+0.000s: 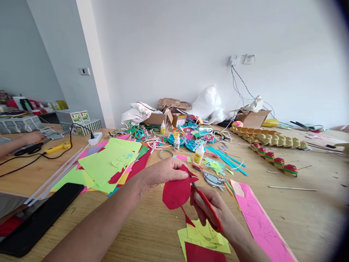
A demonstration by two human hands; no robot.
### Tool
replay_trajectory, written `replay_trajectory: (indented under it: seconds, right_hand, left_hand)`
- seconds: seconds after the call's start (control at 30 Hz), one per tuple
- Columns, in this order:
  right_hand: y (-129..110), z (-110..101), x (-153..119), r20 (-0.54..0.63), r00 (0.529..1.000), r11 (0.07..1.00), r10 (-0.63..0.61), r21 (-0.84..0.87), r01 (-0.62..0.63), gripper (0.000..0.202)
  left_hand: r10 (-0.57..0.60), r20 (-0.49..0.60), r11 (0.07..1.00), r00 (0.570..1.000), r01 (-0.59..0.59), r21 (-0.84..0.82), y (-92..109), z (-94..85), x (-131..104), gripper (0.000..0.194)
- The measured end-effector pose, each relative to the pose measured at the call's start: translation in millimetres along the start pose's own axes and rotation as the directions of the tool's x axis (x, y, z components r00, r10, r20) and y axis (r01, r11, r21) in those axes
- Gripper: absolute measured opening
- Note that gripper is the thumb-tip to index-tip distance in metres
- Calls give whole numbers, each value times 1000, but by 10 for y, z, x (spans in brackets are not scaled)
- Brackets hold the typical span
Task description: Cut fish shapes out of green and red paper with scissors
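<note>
My left hand (166, 171) pinches the top edge of a red paper piece (174, 193) above the wooden table. My right hand (209, 207) is closed round the handles of red-handled scissors (208, 209), whose blades meet the paper's right edge. A thin red strip (188, 218) hangs from the cut paper. Under my hands lie yellow-green sheets with pencil drawings (200, 234) and a dark red sheet (203, 253). A grey paper fish (214, 180) lies just beyond the scissors.
Coloured sheets (103, 163) and a black phone (40, 220) are at left. Glue bottles (199, 153) stand ahead, before boxes (156, 120). A pink strip (259, 218) and egg-carton pieces (282, 141) lie right. Another person's hand (34, 137) is far left.
</note>
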State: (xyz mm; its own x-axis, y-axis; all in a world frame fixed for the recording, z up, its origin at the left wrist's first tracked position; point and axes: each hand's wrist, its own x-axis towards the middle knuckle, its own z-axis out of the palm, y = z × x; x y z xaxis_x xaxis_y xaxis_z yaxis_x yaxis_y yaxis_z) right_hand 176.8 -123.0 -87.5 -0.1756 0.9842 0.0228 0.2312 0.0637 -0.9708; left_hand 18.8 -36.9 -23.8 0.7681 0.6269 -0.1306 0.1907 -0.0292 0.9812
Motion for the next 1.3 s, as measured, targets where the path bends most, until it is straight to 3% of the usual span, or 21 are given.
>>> replay_trajectory:
  seconds: [0.47,0.9,1.3]
  right_hand:
    - [34,-5,-4,1,1000,998,17,-67,-17,39]
    - [-42,-4,-10,76,997,989,24,-147,-13,36]
    - [29,-25,-25,79,996,991,47,-127,-36,36]
  left_hand:
    - [-26,86,999,996,22,47,-24,-110,-6,9]
    - [-42,223,992,974,14,129,-48,-217,15,7]
    - [-66,237,985,969,25,172,-24,-216,-5,6]
